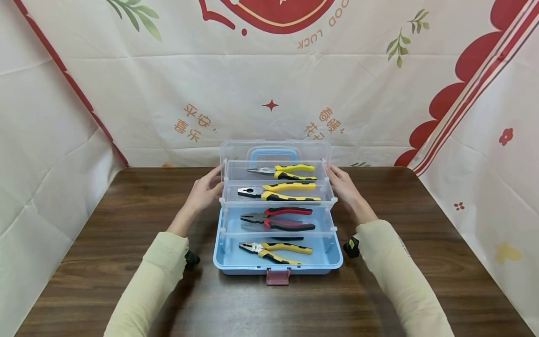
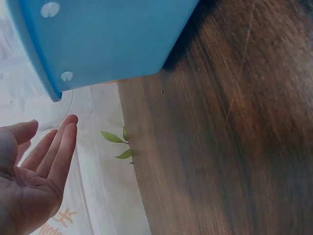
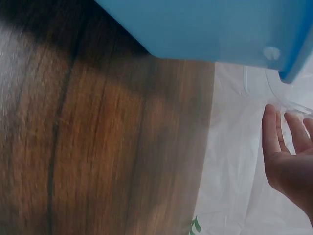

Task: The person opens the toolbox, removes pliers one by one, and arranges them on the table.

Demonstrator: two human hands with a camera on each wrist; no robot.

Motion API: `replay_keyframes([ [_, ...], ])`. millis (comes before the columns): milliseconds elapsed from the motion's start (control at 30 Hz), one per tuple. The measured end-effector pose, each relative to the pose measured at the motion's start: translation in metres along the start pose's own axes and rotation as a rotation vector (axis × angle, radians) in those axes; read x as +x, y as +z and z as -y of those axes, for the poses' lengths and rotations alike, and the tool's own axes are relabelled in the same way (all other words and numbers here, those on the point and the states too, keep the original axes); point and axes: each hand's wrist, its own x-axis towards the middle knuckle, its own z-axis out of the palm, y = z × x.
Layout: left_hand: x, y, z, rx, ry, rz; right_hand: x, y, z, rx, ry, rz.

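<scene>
A toolbox with a blue base (image 1: pixel 278 270) stands unfolded on the table, its transparent lid (image 1: pixel 233 150) raised at the back and its clear trays fanned out. Yellow-black long-nose pliers (image 1: pixel 294 167) lie in the top tray, with yellow-black combination pliers (image 1: pixel 290 186) below. Red-black pliers (image 1: pixel 292 211) rest in the lower tray, and another yellow-black pair of pliers (image 1: pixel 288 246) is in the base. My left hand (image 1: pixel 204 192) is at the lid's left edge, fingers extended in the left wrist view. Opposite, my right hand (image 1: pixel 345 187) has extended fingertips right at the lid's right edge.
The brown wooden table (image 1: pixel 139 210) ends at a printed white cloth (image 1: pixel 269 84) that hangs behind and along both sides. A pinkish latch (image 1: pixel 278 277) projects from the box's front. Inside the lid shows a blue handle (image 1: pixel 273 152).
</scene>
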Motion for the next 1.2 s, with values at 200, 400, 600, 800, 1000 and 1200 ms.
replay_keyframes([
  [200, 0.003, 0.005, -0.002, 0.11, 0.006, -0.027, 0.004, 0.006, -0.003, -0.049, 0.025, -0.067],
  [400, 0.006, 0.01, -0.001, 0.209, -0.037, -0.048, 0.006, 0.009, -0.006, -0.035, 0.031, -0.058],
  [600, 0.009, 0.014, 0.002, 0.286, -0.041, -0.059, 0.008, 0.01, -0.012, -0.064, 0.045, -0.041],
  [800, 0.011, 0.018, 0.006, 0.354, -0.063, -0.058, 0.011, 0.012, -0.021, -0.128, 0.079, -0.048],
  [1000, 0.012, 0.02, 0.006, 0.38, -0.082, -0.044, 0.014, 0.011, -0.027, -0.096, 0.11, -0.034],
  [1200, 0.014, 0.022, 0.009, 0.364, -0.165, 0.005, 0.012, 0.012, -0.03, -0.082, 0.16, -0.013],
])
